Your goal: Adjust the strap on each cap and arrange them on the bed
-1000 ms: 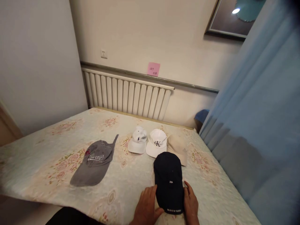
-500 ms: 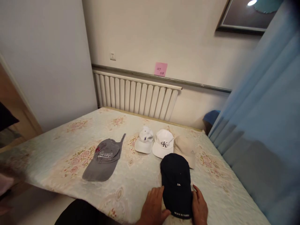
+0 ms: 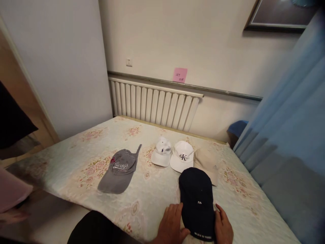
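Note:
A navy baseball cap (image 3: 196,193) lies front side up at the near right of the bed, its brim toward me. My left hand (image 3: 172,222) grips the left edge of the brim, thumb near the brim's front corner. On the opposite edge, my right hand (image 3: 223,225) holds the brim's right side, with part of that hand hidden by the cap. Just beyond the crown are a white cap with CK letters (image 3: 182,156) and a beige cap (image 3: 207,162), which the navy cap partly covers. Left of these sits a smaller white cap (image 3: 161,152).
A grey cap (image 3: 119,173) with its strap sticking out rests on the floral bedspread (image 3: 142,210) to the left. Another person's hand and pink sleeve (image 3: 14,189) show at the left edge. A radiator (image 3: 154,103) runs behind the bed; a blue curtain (image 3: 286,135) hangs at right.
My view has swung slightly left, so everything sits further right in it. More of the other person shows at the left edge. Both hands stay on the navy cap.

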`<act>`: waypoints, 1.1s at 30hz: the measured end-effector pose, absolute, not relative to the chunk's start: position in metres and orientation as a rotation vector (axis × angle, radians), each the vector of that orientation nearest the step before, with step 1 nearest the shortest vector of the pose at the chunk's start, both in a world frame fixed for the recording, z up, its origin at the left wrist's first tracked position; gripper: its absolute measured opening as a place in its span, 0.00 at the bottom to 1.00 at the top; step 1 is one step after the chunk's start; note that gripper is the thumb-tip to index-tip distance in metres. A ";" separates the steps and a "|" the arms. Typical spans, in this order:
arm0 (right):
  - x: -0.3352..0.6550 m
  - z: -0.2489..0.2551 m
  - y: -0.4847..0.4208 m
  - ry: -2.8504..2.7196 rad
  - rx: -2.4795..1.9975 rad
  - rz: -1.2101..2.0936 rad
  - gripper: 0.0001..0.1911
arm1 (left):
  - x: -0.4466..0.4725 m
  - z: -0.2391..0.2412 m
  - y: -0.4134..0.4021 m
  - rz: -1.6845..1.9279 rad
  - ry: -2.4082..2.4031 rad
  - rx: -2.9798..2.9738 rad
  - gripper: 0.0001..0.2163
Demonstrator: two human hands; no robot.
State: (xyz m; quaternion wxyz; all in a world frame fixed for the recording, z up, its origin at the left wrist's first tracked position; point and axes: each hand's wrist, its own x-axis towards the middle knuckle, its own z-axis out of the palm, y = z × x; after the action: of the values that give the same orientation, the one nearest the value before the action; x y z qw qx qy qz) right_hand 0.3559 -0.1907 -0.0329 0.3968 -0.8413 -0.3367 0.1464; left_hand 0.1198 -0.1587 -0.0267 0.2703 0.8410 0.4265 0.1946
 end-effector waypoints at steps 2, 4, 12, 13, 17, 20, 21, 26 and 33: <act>0.358 -0.035 -0.191 -0.871 -2.128 0.354 0.27 | 0.120 -0.027 -0.159 0.521 1.144 2.261 0.37; 0.359 -0.036 -0.191 -0.864 -2.141 0.356 0.27 | 0.120 -0.026 -0.158 0.516 1.145 2.259 0.38; 0.360 -0.036 -0.190 -0.825 -2.163 0.399 0.27 | 0.120 -0.021 -0.159 0.502 1.135 2.227 0.38; 0.360 -0.036 -0.190 -0.826 -2.162 0.393 0.27 | 0.120 -0.020 -0.159 0.498 1.136 2.222 0.38; 0.360 -0.037 -0.190 -0.828 -2.151 0.381 0.27 | 0.118 -0.017 -0.159 0.488 1.114 2.207 0.37; 0.360 -0.036 -0.190 -0.821 -2.167 0.395 0.27 | 0.117 -0.016 -0.159 0.476 1.111 2.208 0.37; 0.360 -0.036 -0.190 -0.818 -2.172 0.402 0.27 | 0.118 -0.016 -0.159 0.473 1.115 2.207 0.37; 0.361 -0.035 -0.190 -0.817 -2.181 0.425 0.27 | 0.120 -0.018 -0.159 0.473 1.140 2.204 0.38; 0.359 -0.034 -0.193 -0.808 -2.198 0.394 0.27 | 0.120 -0.028 -0.160 0.498 1.139 2.185 0.38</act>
State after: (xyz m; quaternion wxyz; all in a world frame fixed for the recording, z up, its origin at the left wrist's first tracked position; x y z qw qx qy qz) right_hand 0.3586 -0.1930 -0.0335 0.3742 -0.8583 -0.3155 0.1540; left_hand 0.1199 -0.1600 -0.0284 0.3089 0.8267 0.4308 0.1886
